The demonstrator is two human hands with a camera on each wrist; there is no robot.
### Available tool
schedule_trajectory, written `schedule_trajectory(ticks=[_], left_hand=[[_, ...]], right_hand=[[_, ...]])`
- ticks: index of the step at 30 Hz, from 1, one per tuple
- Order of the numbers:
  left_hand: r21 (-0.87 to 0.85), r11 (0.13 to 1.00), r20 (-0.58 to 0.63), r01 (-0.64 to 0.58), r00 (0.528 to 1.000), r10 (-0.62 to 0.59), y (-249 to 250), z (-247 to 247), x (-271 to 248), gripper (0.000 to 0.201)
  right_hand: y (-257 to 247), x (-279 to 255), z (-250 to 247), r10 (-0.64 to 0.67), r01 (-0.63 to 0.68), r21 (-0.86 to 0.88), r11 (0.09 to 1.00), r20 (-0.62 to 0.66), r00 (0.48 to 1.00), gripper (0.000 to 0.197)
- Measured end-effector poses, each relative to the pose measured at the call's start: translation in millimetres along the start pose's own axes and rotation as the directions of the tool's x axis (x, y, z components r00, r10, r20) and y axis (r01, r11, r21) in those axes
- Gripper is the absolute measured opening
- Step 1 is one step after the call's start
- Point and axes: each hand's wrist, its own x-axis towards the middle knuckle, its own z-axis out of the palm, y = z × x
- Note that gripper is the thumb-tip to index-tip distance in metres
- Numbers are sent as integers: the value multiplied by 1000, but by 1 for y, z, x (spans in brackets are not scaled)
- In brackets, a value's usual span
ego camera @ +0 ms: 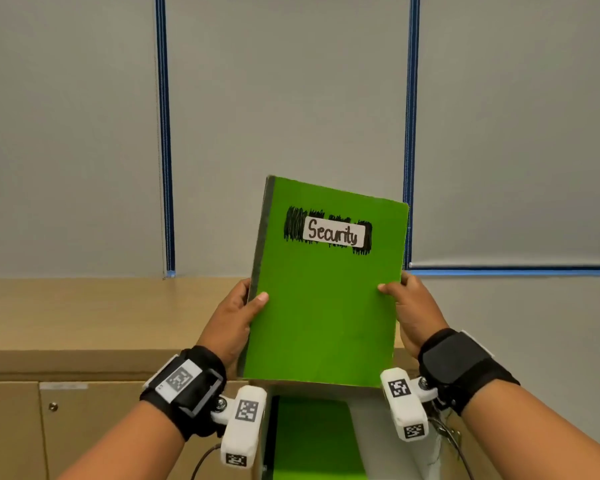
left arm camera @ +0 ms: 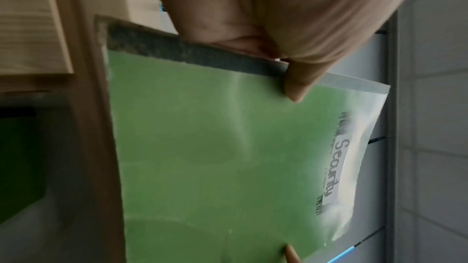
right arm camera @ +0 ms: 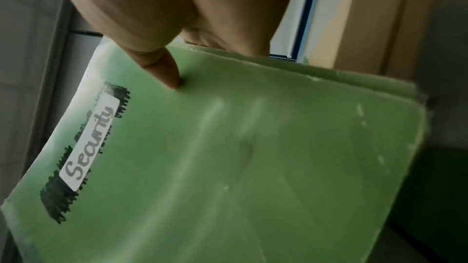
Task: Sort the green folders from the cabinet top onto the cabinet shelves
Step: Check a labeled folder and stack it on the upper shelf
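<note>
Left hand (ego camera: 234, 315), right hand (ego camera: 413, 308) grip green folder (ego camera: 323, 306)

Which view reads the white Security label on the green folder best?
Head view: the white Security label faces the camera upright and sharp. Both wrist views show it sideways and softer, washed by glare at the left wrist, legible at the right.

The person's forearms are bare, each wrist wrapped in a black strap (ego camera: 465, 370) carrying a white camera pod (ego camera: 241, 429) — square black-and-white markers printed on the pods, thin dark cables trailing beneath.
</note>
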Motion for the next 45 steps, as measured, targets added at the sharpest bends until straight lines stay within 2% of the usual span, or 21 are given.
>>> schedule_trajectory(ticks=[2,6,9,14,19,25,31,34,36,37,40,42,44,45], left_hand=[[-15,999,-34,39,999,-39,-15,-1,-6,26],[72,989,-135,125,984,-115,-51,-13,-12,18],[87,976,-137,199,973,-186,-81,-17,-21,16],[122,967,-164,226,965,-205,-119,-12,-34,17],[101,950,-187,294,944,-272,-170,-13,-53,17],[63,902,-184,427,893,-410,-257,-16,-92,22],[32,820,-195,572,808,-556,-347,-10,-108,44],[-46,809,-223,586,784,-580,-370,-5,-102,28],[-91,817,-237,569,785,-573,-380,-1,-94,20],[-104,818,-248,566,782,-572,-387,-1,-89,20],[-113,796,-251,594,758,-602,-404,-1,-69,22],[-63,781,-250,621,748,-615,-413,0,-57,31],[210,758,-274,618,781,-561,-413,4,-51,62],[393,718,-272,574,819,-506,-409,8,-52,75]], right_hand=[[13,-6,-4,12,-11,-49,999,20,1000,31],[42,-24,-10,78,-77,-29,997,57,995,30],[72,-31,-14,133,-132,-17,991,66,989,36],[107,-44,-15,209,-213,33,976,104,972,30],[155,-52,-21,268,-271,19,962,113,957,33],[236,-74,-41,393,-395,-3,919,105,914,33],[311,-76,-61,496,-500,12,866,103,862,32],[343,-63,-68,540,-543,6,840,94,836,27],[361,-52,-69,556,-557,0,830,66,829,20],[368,-47,-68,552,-552,-3,834,40,833,20],[388,-32,-67,509,-512,-34,859,-58,859,38],[402,-23,-69,472,-482,-68,873,-124,873,41],[414,-14,-71,450,-467,-98,879,-154,879,38],[421,-9,-71,445,-464,-101,880,-163,880,39]])
